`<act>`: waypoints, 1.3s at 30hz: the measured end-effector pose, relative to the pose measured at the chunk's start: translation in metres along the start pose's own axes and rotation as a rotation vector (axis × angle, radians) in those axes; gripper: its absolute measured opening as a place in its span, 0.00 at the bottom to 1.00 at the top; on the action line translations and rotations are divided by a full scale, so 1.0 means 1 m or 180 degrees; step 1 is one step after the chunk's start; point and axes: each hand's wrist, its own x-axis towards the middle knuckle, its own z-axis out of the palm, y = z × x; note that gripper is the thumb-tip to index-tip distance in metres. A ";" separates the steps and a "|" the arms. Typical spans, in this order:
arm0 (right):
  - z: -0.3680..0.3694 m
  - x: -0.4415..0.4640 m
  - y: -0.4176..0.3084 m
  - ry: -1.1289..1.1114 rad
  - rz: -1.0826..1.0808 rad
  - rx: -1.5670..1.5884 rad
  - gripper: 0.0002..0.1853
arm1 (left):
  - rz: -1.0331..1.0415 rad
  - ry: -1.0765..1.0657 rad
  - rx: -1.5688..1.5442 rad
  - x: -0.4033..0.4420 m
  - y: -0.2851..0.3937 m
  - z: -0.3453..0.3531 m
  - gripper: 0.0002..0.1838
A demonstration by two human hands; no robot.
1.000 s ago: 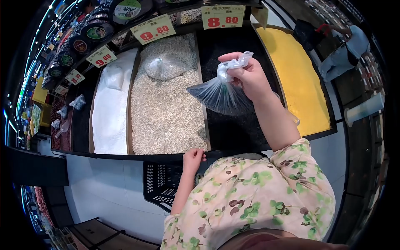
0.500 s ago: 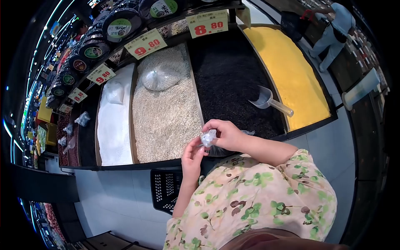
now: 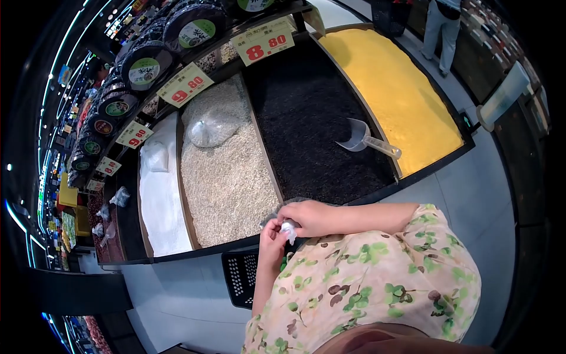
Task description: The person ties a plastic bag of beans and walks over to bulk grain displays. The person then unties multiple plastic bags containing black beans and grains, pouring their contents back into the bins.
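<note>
The gathered top of a clear plastic bag (image 3: 288,228) is between my two hands at the bin's front edge. My left hand (image 3: 271,243) is closed on it from the left, fingers bent in a pinch. From the right, my right hand (image 3: 309,217) grips the same twisted plastic, thumb and fingers together. Part of the bag spreads out behind my hands; its contents are hidden. Beyond lies black grain (image 3: 312,106), with a clear plastic scoop (image 3: 382,146) resting on it.
Left of the black grain are pale grain (image 3: 227,200) with a filled bag (image 3: 206,133) and a white bin (image 3: 162,212). Yellow grain (image 3: 401,100) fills the right bin. A black basket (image 3: 240,277) sits below. A person (image 3: 441,35) stands at the far right.
My hands have moved lower and closer to my body with the bag's top, now more tightly gathered. The view has shifted, and the person at the far right is partly out of frame.
</note>
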 end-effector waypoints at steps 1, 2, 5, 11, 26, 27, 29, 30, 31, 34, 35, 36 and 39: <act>-0.001 0.000 0.002 -0.0099 -0.0005 -0.0024 0.16 | -0.0050 0.0029 0.0052 -0.001 0.002 0.003 0.15; -0.001 0.001 0.004 -0.0192 0.0028 0.0017 0.16 | -0.0050 0.0012 0.0089 -0.001 0.000 0.002 0.15; -0.001 0.003 0.014 -0.0411 0.0069 0.0085 0.17 | 0.0003 0.0058 0.0156 -0.003 -0.007 -0.004 0.13; 0.000 0.006 0.027 -0.0604 -0.0027 0.0140 0.17 | 0.0031 0.0220 0.0596 -0.006 -0.004 0.002 0.09; 0.016 0.008 0.057 -0.0290 0.1003 0.0930 0.16 | 0.1363 0.1036 0.3215 0.020 -0.018 0.017 0.08; 0.017 0.008 0.057 -0.0242 0.1082 0.0928 0.16 | 0.1568 0.1067 0.3303 0.021 -0.021 0.016 0.08; 0.020 0.008 0.055 -0.0099 0.1049 0.0838 0.17 | 0.1813 0.1127 0.3549 0.021 -0.025 0.012 0.08; 0.021 0.007 0.056 -0.0146 0.1070 0.0813 0.17 | 0.1739 0.1146 0.3534 0.019 -0.028 0.011 0.08; 0.023 0.007 0.058 -0.0194 0.1090 0.0784 0.17 | 0.1668 0.1168 0.3517 0.018 -0.031 0.010 0.08; 0.022 0.007 0.056 -0.0314 0.1102 0.0819 0.14 | 0.1582 0.1091 0.3399 0.009 -0.027 0.009 0.07; 0.019 0.007 0.052 -0.0404 0.1254 0.0989 0.13 | 0.1661 0.1054 0.3316 0.007 -0.026 0.008 0.07; 0.018 0.006 0.050 -0.0494 0.1410 0.1155 0.12 | 0.1741 0.1017 0.3232 0.006 -0.026 0.007 0.06; 0.022 0.002 0.059 -0.0608 0.1599 0.1617 0.10 | 0.1835 0.0843 0.3075 0.003 -0.029 0.001 0.07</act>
